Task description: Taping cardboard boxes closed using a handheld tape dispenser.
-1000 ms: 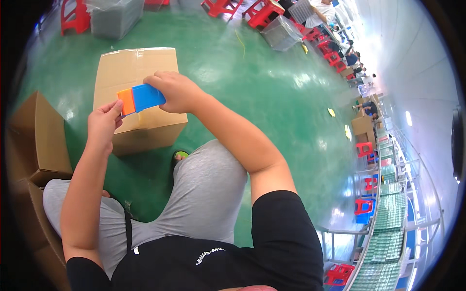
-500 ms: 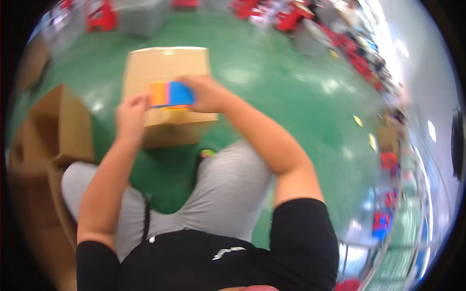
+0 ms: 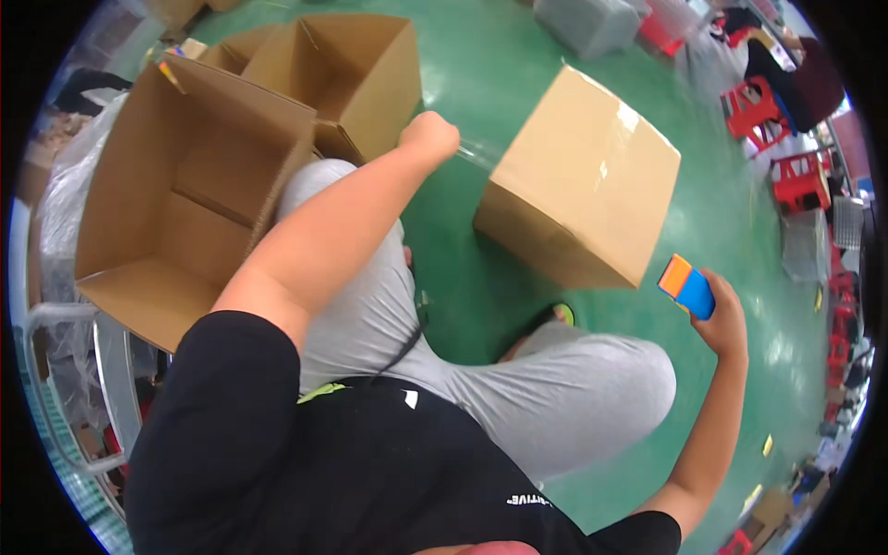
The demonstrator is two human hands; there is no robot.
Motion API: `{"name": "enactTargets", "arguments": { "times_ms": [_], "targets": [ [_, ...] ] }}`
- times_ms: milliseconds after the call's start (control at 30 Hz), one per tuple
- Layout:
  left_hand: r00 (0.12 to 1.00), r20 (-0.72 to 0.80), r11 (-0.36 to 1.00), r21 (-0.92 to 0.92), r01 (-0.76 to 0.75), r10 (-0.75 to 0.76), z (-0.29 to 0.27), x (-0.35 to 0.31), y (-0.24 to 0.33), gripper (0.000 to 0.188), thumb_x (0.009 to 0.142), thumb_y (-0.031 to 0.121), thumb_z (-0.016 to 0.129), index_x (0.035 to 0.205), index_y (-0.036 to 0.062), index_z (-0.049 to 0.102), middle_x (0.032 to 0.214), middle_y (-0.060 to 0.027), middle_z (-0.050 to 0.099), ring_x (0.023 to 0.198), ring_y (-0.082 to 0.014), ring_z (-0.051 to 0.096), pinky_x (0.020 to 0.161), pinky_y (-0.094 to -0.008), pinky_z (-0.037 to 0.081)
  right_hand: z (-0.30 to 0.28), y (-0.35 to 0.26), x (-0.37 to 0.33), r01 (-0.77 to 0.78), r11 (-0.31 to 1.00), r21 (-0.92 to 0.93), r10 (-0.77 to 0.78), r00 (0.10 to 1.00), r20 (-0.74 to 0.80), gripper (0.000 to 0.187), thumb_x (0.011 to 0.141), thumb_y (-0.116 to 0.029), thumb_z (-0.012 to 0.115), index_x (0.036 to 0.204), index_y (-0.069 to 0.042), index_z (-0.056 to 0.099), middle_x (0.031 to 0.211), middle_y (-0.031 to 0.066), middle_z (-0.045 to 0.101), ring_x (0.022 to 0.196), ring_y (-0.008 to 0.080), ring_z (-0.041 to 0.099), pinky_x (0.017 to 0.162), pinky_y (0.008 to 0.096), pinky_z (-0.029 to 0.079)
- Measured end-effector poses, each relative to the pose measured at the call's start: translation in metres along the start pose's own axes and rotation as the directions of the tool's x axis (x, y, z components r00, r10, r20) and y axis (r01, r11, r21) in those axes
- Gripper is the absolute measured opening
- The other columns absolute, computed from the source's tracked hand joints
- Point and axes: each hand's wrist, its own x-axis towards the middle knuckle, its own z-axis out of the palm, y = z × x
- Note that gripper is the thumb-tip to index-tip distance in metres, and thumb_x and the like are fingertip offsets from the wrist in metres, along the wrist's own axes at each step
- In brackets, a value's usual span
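Observation:
A closed brown carton (image 3: 583,157) stands on the green floor ahead of my knees, with a shiny strip of clear tape along its top. My left hand (image 3: 431,139) is a closed fist just left of the carton. From that fist a thin clear strip, which looks like tape (image 3: 477,155), runs toward the carton's left edge. Out to the right, beyond the carton's near right corner, my right hand (image 3: 723,319) grips a small blue-and-orange block-like thing (image 3: 689,289). Its exact kind I cannot make out. The block is apart from the carton.
Open cartons (image 3: 190,176) (image 3: 347,79) crowd my left side, close to my left arm and knee. Behind them are clear plastic wrap (image 3: 69,222) and a metal frame (image 3: 116,388). Red stools (image 3: 754,111), grey bins (image 3: 587,23) and a seated person (image 3: 805,83) are at the far right.
My hands, close together over the carton before, are now far apart. The block has gone right in my right hand. The view has turned, and the carton appears further right.

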Motion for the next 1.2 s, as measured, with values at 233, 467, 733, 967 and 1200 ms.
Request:
{"name": "enactTargets", "arguments": {
  "times_ms": [233, 467, 733, 967, 1200],
  "targets": [
    [0.994, -0.051, 0.975, 0.205, -0.080, 0.092, 0.027, -0.012, 0.007, 0.024, 0.082, 0.015, 0.055, 0.088, -0.0013, 0.072, 0.098, -0.0246, 0.070, 0.095, -0.0411, 0.067, 0.082, -0.0458, 0.054, 0.003, -0.007, 0.000, -0.091, 0.995, 0.037, 0.086, 0.990, 0.115, 0.057, 0.063, 0.002, 0.067, 0.119, -0.003, 0.058, 0.108, 0.0197, 0.065, 0.101, 0.0407, 0.062, 0.087, 0.0415, 0.051],
    [0.987, -0.030, 0.958, 0.249, -0.145, 0.157, 0.036, -0.021, -0.008, 0.027, 0.081, 0.016, 0.052, 0.083, -0.0045, 0.070, 0.091, -0.0285, 0.068, 0.090, -0.0456, 0.065, 0.082, -0.0489, 0.052, 0.010, 0.002, -0.001, -0.080, 0.997, -0.005, 0.079, 0.982, 0.172, 0.059, 0.061, 0.002, 0.066, 0.119, -0.002, 0.059, 0.106, 0.0208, 0.065, 0.100, 0.0401, 0.063, 0.087, 0.0411, 0.051],
    [0.995, 0.019, 0.962, 0.254, -0.099, 0.098, 0.029, -0.027, -0.001, 0.034, 0.086, 0.021, 0.049, 0.091, -0.0055, 0.069, 0.099, -0.0291, 0.067, 0.095, -0.0448, 0.064, 0.086, -0.0491, 0.051, 0.018, 0.013, 0.002, -0.108, 0.993, 0.045, 0.097, 0.976, 0.197, 0.061, 0.060, 0.001, 0.065, 0.121, -0.003, 0.059, 0.108, 0.0211, 0.065, 0.101, 0.0403, 0.063, 0.088, 0.0404, 0.050],
    [0.979, 0.107, 0.919, 0.341, -0.199, 0.172, 0.063, -0.001, -0.016, 0.034, 0.091, 0.023, 0.048, 0.098, -0.0048, 0.066, 0.092, -0.0262, 0.069, 0.091, -0.0401, 0.067, 0.078, -0.0474, 0.052, 0.028, 0.026, 0.001, -0.054, 0.998, 0.030, 0.047, 0.976, 0.215, 0.061, 0.060, 0.000, 0.066, 0.120, -0.003, 0.059, 0.108, 0.0204, 0.065, 0.101, 0.0409, 0.062, 0.088, 0.0422, 0.051],
    [0.780, 0.606, 0.973, -0.038, 0.228, -0.159, 0.089, 0.014, -0.015, 0.018, 0.092, 0.018, 0.053, 0.092, 0.0023, 0.063, 0.084, -0.0066, 0.065, 0.069, -0.0212, 0.064, 0.061, -0.0375, 0.052, 0.050, 0.031, 0.004, -0.027, 1.000, 0.004, 0.025, 0.975, 0.220, 0.060, 0.059, -0.001, 0.069, 0.118, -0.009, 0.059, 0.106, 0.0164, 0.065, 0.101, 0.0397, 0.060, 0.088, 0.0436, 0.050]
  ]
}}
